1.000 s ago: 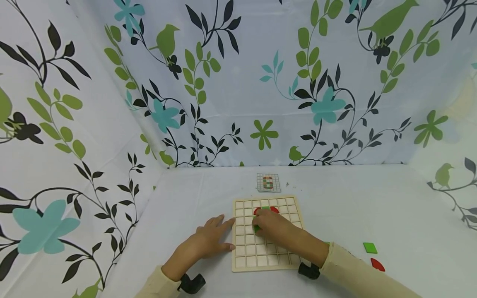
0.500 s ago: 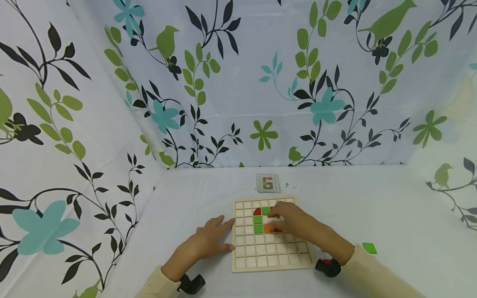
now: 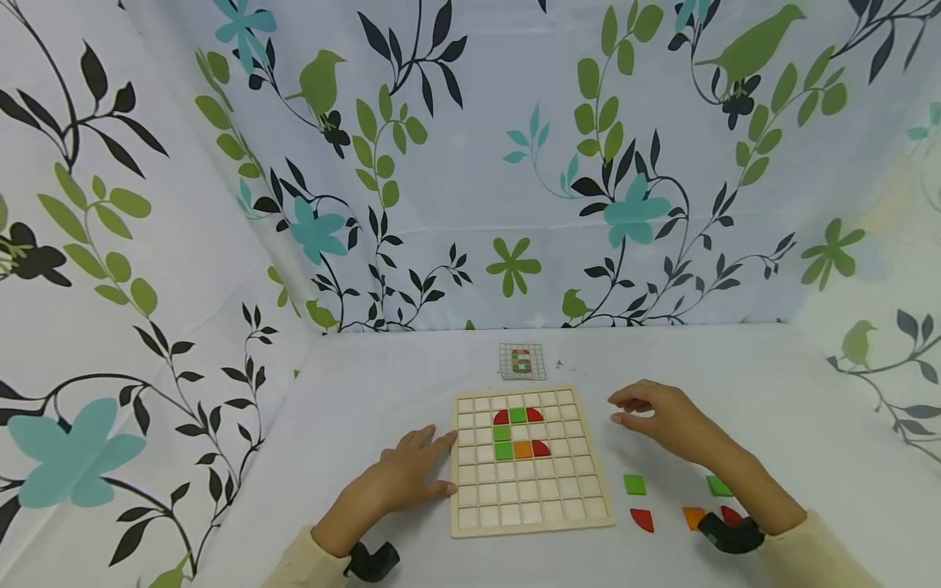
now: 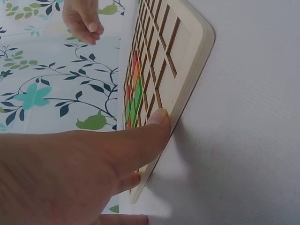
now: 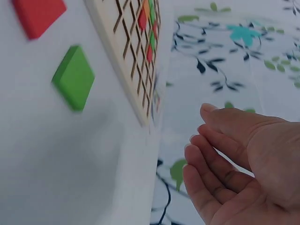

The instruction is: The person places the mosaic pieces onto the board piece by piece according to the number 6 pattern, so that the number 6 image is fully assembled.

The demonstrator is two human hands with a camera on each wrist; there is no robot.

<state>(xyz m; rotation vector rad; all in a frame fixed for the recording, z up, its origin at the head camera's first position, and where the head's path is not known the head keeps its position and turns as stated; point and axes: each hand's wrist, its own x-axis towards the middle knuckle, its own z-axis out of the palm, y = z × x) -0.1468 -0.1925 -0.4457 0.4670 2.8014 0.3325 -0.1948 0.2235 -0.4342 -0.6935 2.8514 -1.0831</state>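
The left hand (image 3: 400, 482) lies flat with straight fingers against the wooden grid board's (image 3: 531, 523) left edge, probably steadying it. Right of the board, the right hand (image 3: 662, 416) hovers loosely curled, holding nothing, above loose coloured tiles (image 3: 635, 484).

My pale wood grid board (image 3: 531, 461) holds red, green and orange tiles. At my 3 o'clock: loose green tile (image 3: 635, 484), red quarter-round (image 3: 642, 519), orange tile (image 3: 693, 517). White backdrop (image 3: 456, 163) printed with green, teal, black leaves and birds. Cream sleeves.
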